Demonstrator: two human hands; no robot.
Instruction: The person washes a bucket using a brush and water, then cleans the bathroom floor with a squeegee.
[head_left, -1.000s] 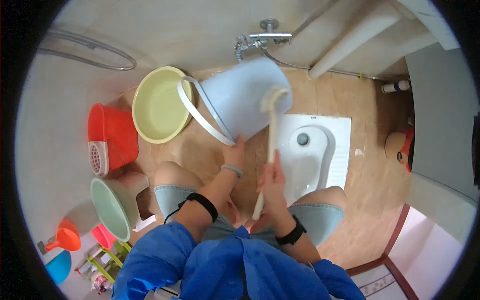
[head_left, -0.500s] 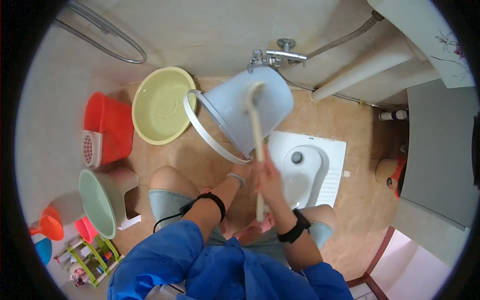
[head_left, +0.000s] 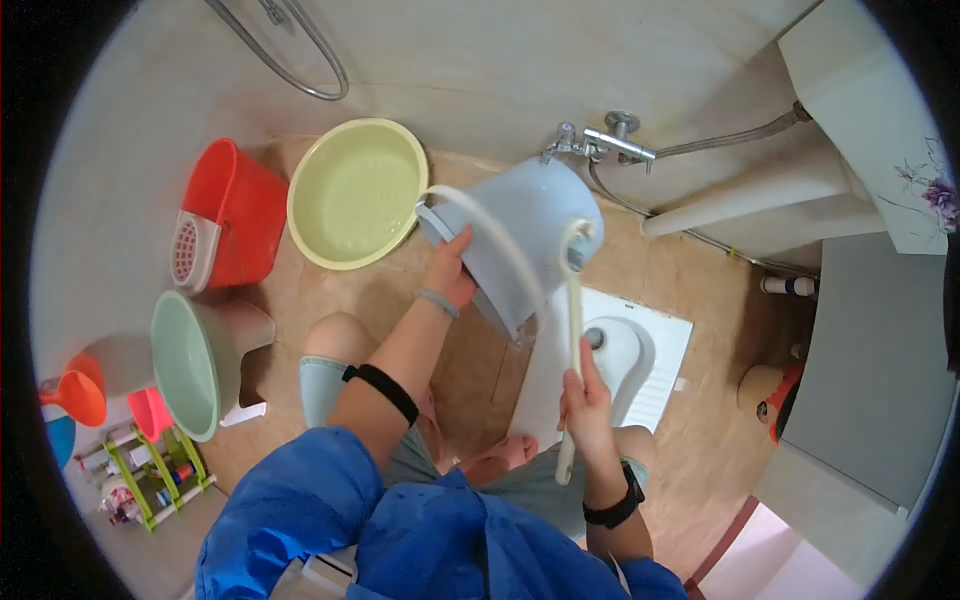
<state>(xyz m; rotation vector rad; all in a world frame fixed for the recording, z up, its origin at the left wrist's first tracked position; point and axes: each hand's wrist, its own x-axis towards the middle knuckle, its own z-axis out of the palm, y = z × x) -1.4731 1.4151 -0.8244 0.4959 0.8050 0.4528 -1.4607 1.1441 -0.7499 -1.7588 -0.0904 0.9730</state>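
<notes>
A pale blue bucket (head_left: 545, 205) lies tilted on its side, its mouth facing left and down toward me. My left hand (head_left: 450, 272) is closed on the bucket's rim, thumb on the outer wall. Its white carrying handle (head_left: 500, 235), blurred, arches across the outside of the wall. In my right hand (head_left: 588, 405) is a long-handled scrub brush (head_left: 574, 305), gripped low on its cream handle. The brush head is up against or just over the bucket's side near its base; I cannot tell if it touches. Water seems to drip from the rim's lower edge.
A white squat toilet (head_left: 665, 350) is set in the floor beside the bucket. Behind stands a wall tap (head_left: 610, 143). To the left are a yellow basin (head_left: 358, 195), a red mop bucket (head_left: 245, 215), a green basin (head_left: 185, 365) and a green rack (head_left: 150, 475).
My left hand has moved up and left onto the bucket's rim. The bucket has turned, and its handle has swung over to the right. The brush has shifted right and down with my right hand.
</notes>
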